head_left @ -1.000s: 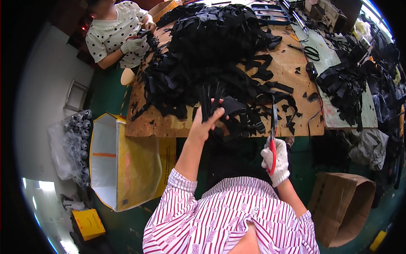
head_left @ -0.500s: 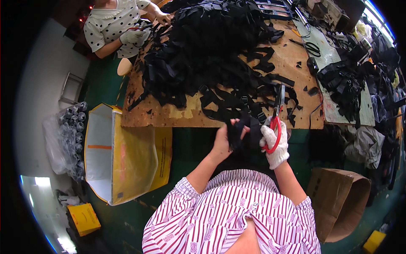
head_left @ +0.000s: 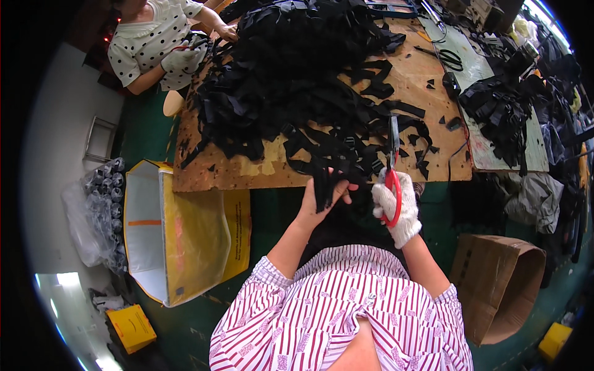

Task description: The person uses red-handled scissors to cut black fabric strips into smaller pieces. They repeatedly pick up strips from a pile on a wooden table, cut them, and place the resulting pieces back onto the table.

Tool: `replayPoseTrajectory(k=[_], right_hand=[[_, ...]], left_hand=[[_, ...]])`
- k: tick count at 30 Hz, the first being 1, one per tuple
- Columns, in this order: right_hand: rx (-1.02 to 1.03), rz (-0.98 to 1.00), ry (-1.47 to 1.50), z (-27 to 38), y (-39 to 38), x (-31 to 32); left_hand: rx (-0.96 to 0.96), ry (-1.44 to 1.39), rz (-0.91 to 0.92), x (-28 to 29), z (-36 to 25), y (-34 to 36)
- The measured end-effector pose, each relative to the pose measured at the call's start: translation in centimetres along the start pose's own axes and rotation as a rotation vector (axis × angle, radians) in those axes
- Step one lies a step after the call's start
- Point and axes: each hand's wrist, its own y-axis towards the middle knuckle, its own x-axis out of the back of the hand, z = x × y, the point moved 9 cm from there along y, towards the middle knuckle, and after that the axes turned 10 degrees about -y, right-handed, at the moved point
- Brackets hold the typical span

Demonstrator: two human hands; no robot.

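My bare left hand [head_left: 317,199] is closed around a black webbing strap [head_left: 323,185] just off the table's near edge. More of the strap runs up onto the table, and its far end is lost among other straps. A white knitted glove covers my right hand [head_left: 401,207], which grips a pair of scissors [head_left: 393,179] by the red handles. Their metal blades point away from me over the table, and they look closed together. A few plastic buckles [head_left: 377,166] lie among the straps between my hands and the pile.
A big heap of black straps [head_left: 297,68] covers much of the wooden table [head_left: 427,154]. Black scissors [head_left: 450,59] lie at right. A co-worker [head_left: 158,49] stands far left. A yellow bin [head_left: 192,235] is at left, a cardboard box [head_left: 495,284] at right.
My left hand has shifted a little left with the strap, away from my right hand. The dark band that stretched between the hands no longer shows there. The scissors stay in my right hand.
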Motion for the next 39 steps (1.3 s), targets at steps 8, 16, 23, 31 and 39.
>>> replayPoseTrajectory(k=[8, 16, 23, 31, 39], right_hand=[[0.445, 0.095, -0.410, -4.4, -2.4, 1.3], [0.556, 0.027, -0.770, -1.1, -4.0, 0.4], [0.550, 0.024, -0.796, -1.4, -4.1, 0.2], [0.533, 0.011, -0.633, -2.4, -3.4, -0.5], [0.445, 0.076, -0.665, -2.8, -3.2, -0.9]], left_hand=[[-0.140, 0.000, -0.130, 1.8, -0.5, 0.5], [-0.117, 0.052, -0.225, 1.6, -0.8, -0.1], [-0.075, 0.033, -0.234, 1.9, 0.2, -0.1], [0.002, -0.022, -0.293, 2.0, 1.5, -0.3], [-0.019, -0.014, -0.287, 2.1, 1.8, -0.2]])
